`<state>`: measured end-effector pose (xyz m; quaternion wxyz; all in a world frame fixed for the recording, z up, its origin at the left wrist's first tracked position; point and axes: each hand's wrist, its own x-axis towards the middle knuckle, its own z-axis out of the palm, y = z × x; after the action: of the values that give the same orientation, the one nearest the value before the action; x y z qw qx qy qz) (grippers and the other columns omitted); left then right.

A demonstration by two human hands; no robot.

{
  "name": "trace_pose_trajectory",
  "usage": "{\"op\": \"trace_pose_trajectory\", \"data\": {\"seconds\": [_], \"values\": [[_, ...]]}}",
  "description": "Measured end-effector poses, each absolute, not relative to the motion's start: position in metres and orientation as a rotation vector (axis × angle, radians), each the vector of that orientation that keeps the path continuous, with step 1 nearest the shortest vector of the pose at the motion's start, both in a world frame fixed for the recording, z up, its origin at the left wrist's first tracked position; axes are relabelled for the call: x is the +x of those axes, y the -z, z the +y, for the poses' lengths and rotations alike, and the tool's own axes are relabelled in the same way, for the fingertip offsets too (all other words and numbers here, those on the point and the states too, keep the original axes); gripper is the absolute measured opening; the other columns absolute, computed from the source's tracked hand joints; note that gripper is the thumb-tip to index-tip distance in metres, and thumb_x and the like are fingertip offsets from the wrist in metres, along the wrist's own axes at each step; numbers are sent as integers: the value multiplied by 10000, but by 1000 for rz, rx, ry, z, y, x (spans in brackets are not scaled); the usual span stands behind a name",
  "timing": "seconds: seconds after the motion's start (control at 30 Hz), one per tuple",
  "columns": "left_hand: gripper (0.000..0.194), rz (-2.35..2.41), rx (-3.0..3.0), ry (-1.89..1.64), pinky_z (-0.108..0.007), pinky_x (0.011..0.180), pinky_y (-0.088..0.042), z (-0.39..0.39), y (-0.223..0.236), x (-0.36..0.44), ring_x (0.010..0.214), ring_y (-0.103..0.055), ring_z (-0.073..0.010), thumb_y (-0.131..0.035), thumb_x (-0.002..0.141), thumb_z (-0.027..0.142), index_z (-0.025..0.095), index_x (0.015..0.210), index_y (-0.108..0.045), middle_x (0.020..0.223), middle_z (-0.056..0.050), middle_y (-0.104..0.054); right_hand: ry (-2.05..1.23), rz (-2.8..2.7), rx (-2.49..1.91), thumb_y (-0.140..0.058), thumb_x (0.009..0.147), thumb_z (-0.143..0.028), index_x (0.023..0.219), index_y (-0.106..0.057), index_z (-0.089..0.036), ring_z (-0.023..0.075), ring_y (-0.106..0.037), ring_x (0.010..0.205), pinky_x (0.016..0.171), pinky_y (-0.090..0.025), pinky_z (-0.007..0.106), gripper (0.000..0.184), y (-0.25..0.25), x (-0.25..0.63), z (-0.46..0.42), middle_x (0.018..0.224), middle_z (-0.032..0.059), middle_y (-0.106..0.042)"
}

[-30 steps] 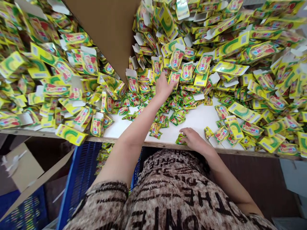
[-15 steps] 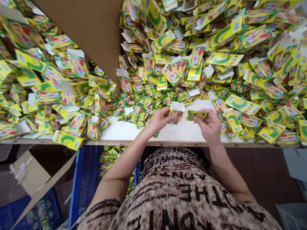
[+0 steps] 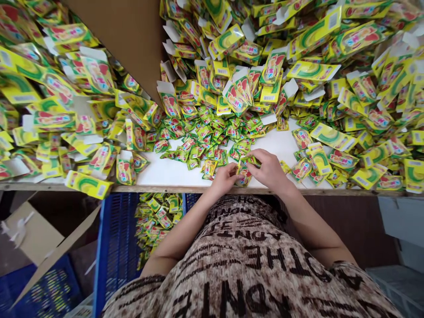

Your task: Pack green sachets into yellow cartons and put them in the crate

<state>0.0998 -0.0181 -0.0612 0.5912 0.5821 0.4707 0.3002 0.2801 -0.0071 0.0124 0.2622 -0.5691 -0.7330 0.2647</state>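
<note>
Close to the table's front edge, both of my hands meet at a small printed box (image 3: 245, 176), green and yellow with red on its face. My left hand (image 3: 225, 180) pinches the box from the left. The fingers of my right hand (image 3: 269, 170) are bent and closed over its upper right end, partly covering it. No white flap shows on this box, and its contents are hidden. Small green sachets (image 3: 207, 132) lie in a loose heap just beyond my hands, some almost touching the left one.
Many printed boxes (image 3: 319, 159), several with white flaps up, pile at the right and back, and more lie at left. A brown cardboard panel (image 3: 122, 39) slants between the piles. Below the wooden table edge (image 3: 318, 191) stands a blue crate (image 3: 114, 238) near filled packs.
My right hand has moved left and brought a green sachet to the box in my left hand. The left hand has come slightly nearer the edge. The box's white flap is no longer visible.
</note>
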Motion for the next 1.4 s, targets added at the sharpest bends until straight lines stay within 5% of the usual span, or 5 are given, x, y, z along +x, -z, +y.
{"op": "trace_pose_trajectory", "data": {"seconds": [0.43, 0.57, 1.0, 1.27, 1.4], "values": [[324, 907, 1175, -817, -234, 632, -385, -25, 46, 106, 655, -467, -119, -734, 769, 439, 138, 832, -630, 679, 26, -523, -825, -2406, -1389, -562, 856, -105, 1064, -607, -186, 206, -577, 873, 750, -433, 306, 228, -39, 282, -3, 974, 70, -653], [302, 897, 1236, -806, -226, 648, -380, -25, 46, 103, 687, -474, -121, -713, 799, 431, 142, 816, -629, 711, 20, -548, -629, -2415, -1337, -555, 888, -121, 833, -673, -169, 217, -564, 847, 761, -444, 329, 138, -30, 286, -3, 839, 79, -638], [294, 925, 1287, -789, -272, 827, -435, -33, 42, 109, 877, -559, -174, -638, 860, 420, 148, 971, -641, 920, -30, -656, -645, -2719, -1039, -562, 894, -128, 881, -742, -187, 321, -388, 1292, 986, -425, 511, 190, -28, 291, 2, 1268, 126, -589], [340, 932, 1220, -787, -303, 880, -459, -33, 49, 102, 932, -598, -198, -689, 814, 434, 165, 1021, -664, 966, -33, -686, -993, -2522, -1169, -736, 813, -306, 895, -769, -218, 321, -470, 1236, 1003, -441, 532, 124, -22, 293, -8, 1238, 129, -602], [425, 899, 1076, -819, -348, 1025, -407, -36, 40, 100, 1131, -582, -230, -509, 927, 498, 172, 1133, -687, 1160, -74, -692, -1166, -1855, -1286, -657, 878, -328, 1087, -733, -280, 210, -629, 988, 838, -536, 376, 228, -9, 303, -23, 1124, 74, -667]]}}
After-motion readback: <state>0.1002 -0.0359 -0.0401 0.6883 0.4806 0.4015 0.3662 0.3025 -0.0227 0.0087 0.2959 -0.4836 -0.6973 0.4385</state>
